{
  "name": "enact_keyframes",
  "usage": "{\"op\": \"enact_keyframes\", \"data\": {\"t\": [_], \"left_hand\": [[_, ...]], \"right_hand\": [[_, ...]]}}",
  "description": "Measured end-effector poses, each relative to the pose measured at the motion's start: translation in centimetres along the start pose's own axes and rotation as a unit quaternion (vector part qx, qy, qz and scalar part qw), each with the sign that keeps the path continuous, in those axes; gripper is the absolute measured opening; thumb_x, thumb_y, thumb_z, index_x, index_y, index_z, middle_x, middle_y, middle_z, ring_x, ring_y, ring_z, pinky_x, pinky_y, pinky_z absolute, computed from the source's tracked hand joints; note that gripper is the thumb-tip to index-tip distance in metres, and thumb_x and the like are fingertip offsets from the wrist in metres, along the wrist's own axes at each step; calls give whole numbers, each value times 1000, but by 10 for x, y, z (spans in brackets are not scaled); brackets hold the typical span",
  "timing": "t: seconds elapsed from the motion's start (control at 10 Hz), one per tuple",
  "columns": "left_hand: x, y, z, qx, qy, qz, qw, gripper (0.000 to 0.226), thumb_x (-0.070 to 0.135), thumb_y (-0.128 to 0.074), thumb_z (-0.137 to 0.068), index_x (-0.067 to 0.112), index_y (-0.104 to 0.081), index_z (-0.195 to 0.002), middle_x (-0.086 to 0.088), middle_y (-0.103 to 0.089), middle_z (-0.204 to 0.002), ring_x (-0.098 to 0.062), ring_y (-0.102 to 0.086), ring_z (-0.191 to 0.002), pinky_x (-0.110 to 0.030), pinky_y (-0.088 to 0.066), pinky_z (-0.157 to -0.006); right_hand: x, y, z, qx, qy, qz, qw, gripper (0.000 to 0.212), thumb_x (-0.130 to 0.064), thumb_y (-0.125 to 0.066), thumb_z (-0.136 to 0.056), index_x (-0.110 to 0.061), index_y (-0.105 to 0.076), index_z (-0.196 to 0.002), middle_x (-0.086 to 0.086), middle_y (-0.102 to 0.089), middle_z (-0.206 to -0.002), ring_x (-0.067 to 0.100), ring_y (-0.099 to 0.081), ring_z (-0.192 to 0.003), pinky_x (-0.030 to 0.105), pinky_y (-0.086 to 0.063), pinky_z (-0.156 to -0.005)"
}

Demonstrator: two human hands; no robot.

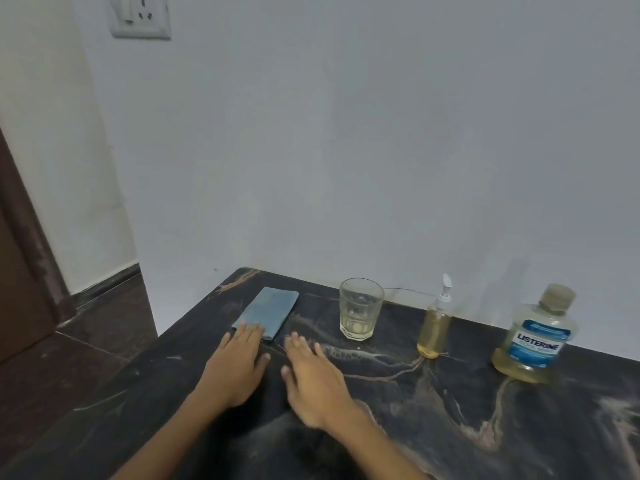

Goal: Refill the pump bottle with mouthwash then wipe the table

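A small pump bottle (435,327) with yellow liquid and a white pump stands on the dark marble table (450,420). To its right stands a capped mouthwash bottle (535,339) with a blue label, partly full of yellow liquid. A folded blue cloth (268,311) lies at the table's far left. My left hand (237,367) lies flat, palm down, fingertips touching the cloth's near edge. My right hand (313,379) lies flat on the table beside it, fingers spread, holding nothing.
A clear glass (360,308) with a little yellowish liquid stands between the cloth and the pump bottle. A white wall runs behind the table. The table's left edge drops to a dark floor (69,358). A wall socket (140,15) is high up.
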State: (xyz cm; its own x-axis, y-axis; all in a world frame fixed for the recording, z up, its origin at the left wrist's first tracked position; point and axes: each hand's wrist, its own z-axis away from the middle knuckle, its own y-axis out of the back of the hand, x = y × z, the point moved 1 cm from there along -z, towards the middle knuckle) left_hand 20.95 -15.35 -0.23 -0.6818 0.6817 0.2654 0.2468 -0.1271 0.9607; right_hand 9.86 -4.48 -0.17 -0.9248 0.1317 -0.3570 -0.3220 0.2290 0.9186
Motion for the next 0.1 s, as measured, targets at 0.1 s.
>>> {"op": "enact_keyframes", "data": {"t": [0.1], "left_hand": [[15,0,45,19,-20,59,998,58,37,-34,-100,18,-12,-150,3,-10,-160,-13,1,-147,-32,-3,-119]], "right_hand": [[22,13,64,4,-25,-3,1000,55,-32,-29,-102,-16,-15,-153,-2,-10,-160,7,-5,-146,18,10,-111]]}}
